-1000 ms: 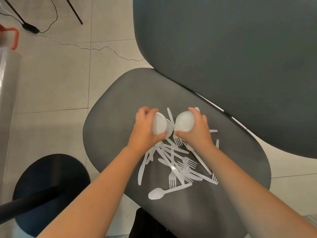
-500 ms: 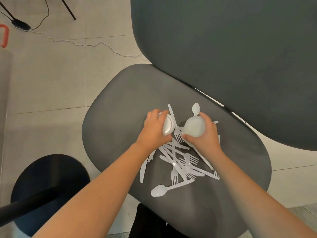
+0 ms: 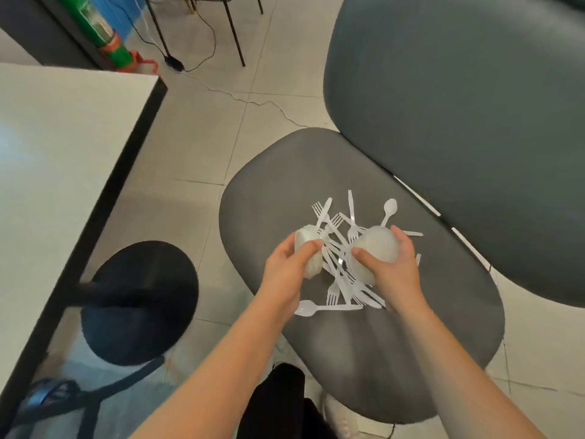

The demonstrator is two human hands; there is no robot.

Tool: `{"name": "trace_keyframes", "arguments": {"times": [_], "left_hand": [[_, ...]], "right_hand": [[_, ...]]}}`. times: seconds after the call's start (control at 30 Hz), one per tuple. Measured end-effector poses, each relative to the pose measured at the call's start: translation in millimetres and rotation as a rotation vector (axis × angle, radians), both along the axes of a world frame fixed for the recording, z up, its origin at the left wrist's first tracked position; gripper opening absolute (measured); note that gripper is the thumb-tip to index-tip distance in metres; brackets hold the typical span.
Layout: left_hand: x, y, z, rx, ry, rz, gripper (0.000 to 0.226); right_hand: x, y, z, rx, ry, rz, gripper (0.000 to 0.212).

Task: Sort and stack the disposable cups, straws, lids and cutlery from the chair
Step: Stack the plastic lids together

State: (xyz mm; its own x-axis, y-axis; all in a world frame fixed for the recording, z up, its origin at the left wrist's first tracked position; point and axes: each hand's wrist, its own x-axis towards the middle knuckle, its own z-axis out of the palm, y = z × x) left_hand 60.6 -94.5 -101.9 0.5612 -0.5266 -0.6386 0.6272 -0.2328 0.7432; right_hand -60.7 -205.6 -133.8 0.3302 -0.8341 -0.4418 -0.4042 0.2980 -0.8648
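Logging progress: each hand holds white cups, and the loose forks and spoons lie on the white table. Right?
Not quite. The head view shows the forks and spoons lying on the grey chair seat, not the white table. The left hand and right hand do each hold white cups.

A table (image 3: pixel 57 160) above a black round base (image 3: pixel 142 299), cable (image 3: pixel 259 102) across floor tiles (image 3: pixel 196 137), possibly a green bottle (image 3: pixel 101 33).

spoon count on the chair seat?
2. Far spoon lies just beyond the right hand; near spoon lies at the near edge of the cutlery pile. Others may be hidden in it.
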Motion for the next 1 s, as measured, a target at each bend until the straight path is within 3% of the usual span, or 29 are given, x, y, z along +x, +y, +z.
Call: {"name": "trace_keyframes", "arguments": {"times": [0.1,0.23,0.4,0.47,0.63,0.73,0.8,0.87,1.0], "left_hand": [[-24,36,45,-0.113,0.094,0.144,0.009],[-43,103,106,-0.180,0.091,0.276,0.008],[-51,218,172,-0.218,-0.075,0.462,0.021],[-51,266,190,-0.217,-0.125,0.564,0.027],[-59,397,214,-0.265,-0.232,0.885,0.014],[-66,492,219,-0.275,-0.299,1.029,0.025],[-67,554,221,-0.204,-0.329,1.110,0.028],[-64,628,206,-0.005,-0.341,1.231,0.035],[-60,753,174,0.271,-0.225,1.254,0.090]], "right_hand": [[0,33,34,0.026,-0.102,0.137,0.087],[1,100,78,0.189,-0.267,0.326,0.096],[15,199,140,0.345,-0.350,0.682,0.090],[30,232,160,0.359,-0.360,0.811,0.091],[76,343,197,0.370,-0.358,1.132,0.097],[105,439,206,0.328,-0.321,1.310,0.090],[118,504,213,0.280,-0.315,1.413,0.088],[131,574,218,0.236,-0.280,1.500,0.089],[152,700,211,0.102,-0.183,1.642,0.094]]}}
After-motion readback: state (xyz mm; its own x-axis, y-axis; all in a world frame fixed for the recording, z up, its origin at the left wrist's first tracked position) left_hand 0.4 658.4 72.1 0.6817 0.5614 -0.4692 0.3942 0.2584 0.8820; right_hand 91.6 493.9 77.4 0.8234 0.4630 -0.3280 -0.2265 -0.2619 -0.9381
